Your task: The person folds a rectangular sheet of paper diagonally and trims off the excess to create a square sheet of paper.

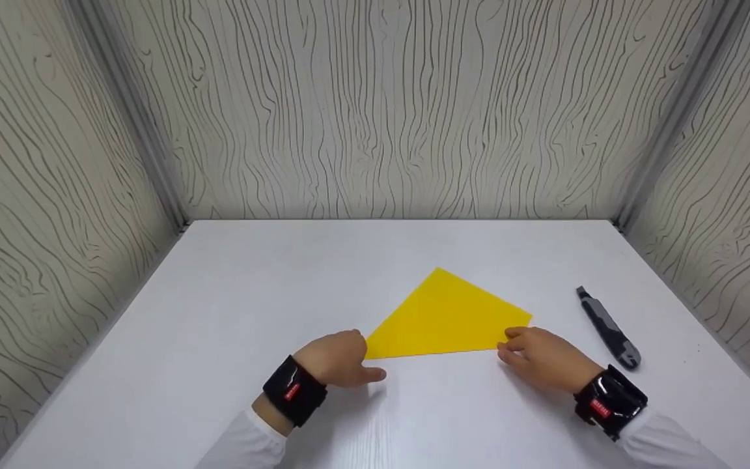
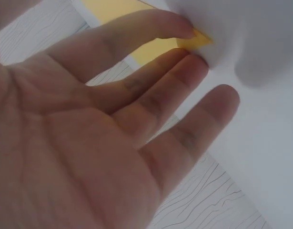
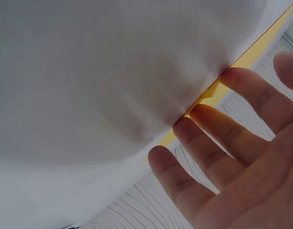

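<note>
A yellow sheet of paper (image 1: 443, 316) lies on the white table, its long lower edge running between my two hands. My left hand (image 1: 339, 358) is at the paper's left corner, fingertips pressing on it and the thumb spread away from it. In the left wrist view a small yellow tip of the paper (image 2: 198, 40) shows beside the index finger. At the lower right edge, my right hand (image 1: 541, 358) rests its fingertips on the paper, covering that corner. The right wrist view shows those fingers nearly straight along the yellow edge (image 3: 210, 90), the thumb apart.
A grey and black utility knife (image 1: 609, 329) lies on the table to the right of the paper, just beyond my right wrist. Wood-grain-patterned panels (image 1: 388, 111) stand behind the table (image 1: 251, 273) and on both sides. Each wrist wears a black band.
</note>
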### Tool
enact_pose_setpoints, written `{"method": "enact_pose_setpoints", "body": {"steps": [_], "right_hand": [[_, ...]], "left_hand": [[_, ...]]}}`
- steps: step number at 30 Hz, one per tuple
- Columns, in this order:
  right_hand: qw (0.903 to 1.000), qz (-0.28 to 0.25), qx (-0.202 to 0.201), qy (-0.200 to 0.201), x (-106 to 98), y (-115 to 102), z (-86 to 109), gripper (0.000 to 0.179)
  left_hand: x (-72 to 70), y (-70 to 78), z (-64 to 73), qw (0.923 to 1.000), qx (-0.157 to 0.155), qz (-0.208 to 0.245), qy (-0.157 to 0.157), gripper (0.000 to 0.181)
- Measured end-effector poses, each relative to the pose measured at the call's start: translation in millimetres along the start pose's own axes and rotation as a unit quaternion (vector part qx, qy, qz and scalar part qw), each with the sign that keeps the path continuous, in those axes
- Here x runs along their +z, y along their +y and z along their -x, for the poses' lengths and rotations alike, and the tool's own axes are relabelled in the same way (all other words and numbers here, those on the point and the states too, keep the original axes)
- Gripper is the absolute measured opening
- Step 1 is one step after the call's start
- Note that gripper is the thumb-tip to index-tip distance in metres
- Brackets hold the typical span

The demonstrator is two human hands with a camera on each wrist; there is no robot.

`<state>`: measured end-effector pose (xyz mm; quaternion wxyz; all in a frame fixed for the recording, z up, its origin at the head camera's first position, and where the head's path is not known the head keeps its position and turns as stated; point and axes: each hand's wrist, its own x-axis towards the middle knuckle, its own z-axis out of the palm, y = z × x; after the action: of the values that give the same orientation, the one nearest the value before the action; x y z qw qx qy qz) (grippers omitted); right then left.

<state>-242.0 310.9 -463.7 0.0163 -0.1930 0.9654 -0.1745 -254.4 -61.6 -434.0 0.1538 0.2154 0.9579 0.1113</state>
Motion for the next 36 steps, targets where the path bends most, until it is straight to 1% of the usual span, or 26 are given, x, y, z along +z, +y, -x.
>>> {"method": "enact_pose_setpoints", "body": {"steps": [4, 8, 15, 20, 23, 25, 26, 27, 29, 32, 34, 36], "right_hand": [[0.9999, -0.001, 0.004, -0.01, 0, 0, -0.1, 0.031], [0.9997, 0.003, 0.015, -0.017, -1, -1, -0.3, 0.029], [0.9997, 0.01, 0.014, -0.018, 0, -2, 2.2, 0.027], [0.9999, 0.01, 0.006, -0.013, -1, -2, 3.6, 0.027], [0.9998, 0.013, 0.001, -0.012, -1, -2, 4.4, 0.029], [0.9998, 0.017, 0.0, -0.009, 0, -2, 4.9, 0.029], [0.9998, 0.02, 0.0, -0.007, 0, -2, 4.9, 0.028], [0.9997, 0.024, -0.001, -0.005, 1, -2, 4.8, 0.025], [0.9996, 0.03, -0.001, -0.002, 1, -2, 4.3, 0.021], [0.9993, 0.036, -0.007, 0.004, 0, -3, 2.6, 0.018], [0.9993, 0.036, -0.009, 0.009, -1, -3, 1.0, 0.018], [0.9996, 0.025, -0.001, 0.01, -2, -2, -1.3, 0.019]], "left_hand": [[-0.3, -2.7, 1.0, 1.0, 0.001, -0.007, -0.001, 0.053], [0.1, -3.2, 1.1, 0.9999, 0.005, -0.012, 0.005, 0.057], [3.7, 2.9, 1.8, 0.9993, 0.009, -0.024, 0.026, 0.056], [7.1, 7.3, 4.2, 0.996, 0.006, -0.06, 0.065, 0.051], [9.8, 9.9, 4.4, 0.9897, -0.004, -0.101, 0.102, 0.054], [12.1, 12.2, 2.1, 0.9848, -0.001, -0.122, 0.124, 0.057], [13.2, 13.4, 0.8, 0.9838, 0.006, -0.124, 0.129, 0.058], [14.7, 14.4, -0.9, 0.9842, 0.017, -0.12, 0.129, 0.058], [17.0, 16.6, -3.8, 0.9879, 0.047, -0.1, 0.109, 0.055], [21.0, 19.2, -6.9, 0.9923, 0.083, -0.075, 0.054, 0.046], [22.4, 21.4, -7.9, 0.992, 0.093, -0.079, 0.03, 0.039], [23.8, 23.6, -9.2, 0.9903, 0.098, -0.096, 0.022, 0.038]]}}
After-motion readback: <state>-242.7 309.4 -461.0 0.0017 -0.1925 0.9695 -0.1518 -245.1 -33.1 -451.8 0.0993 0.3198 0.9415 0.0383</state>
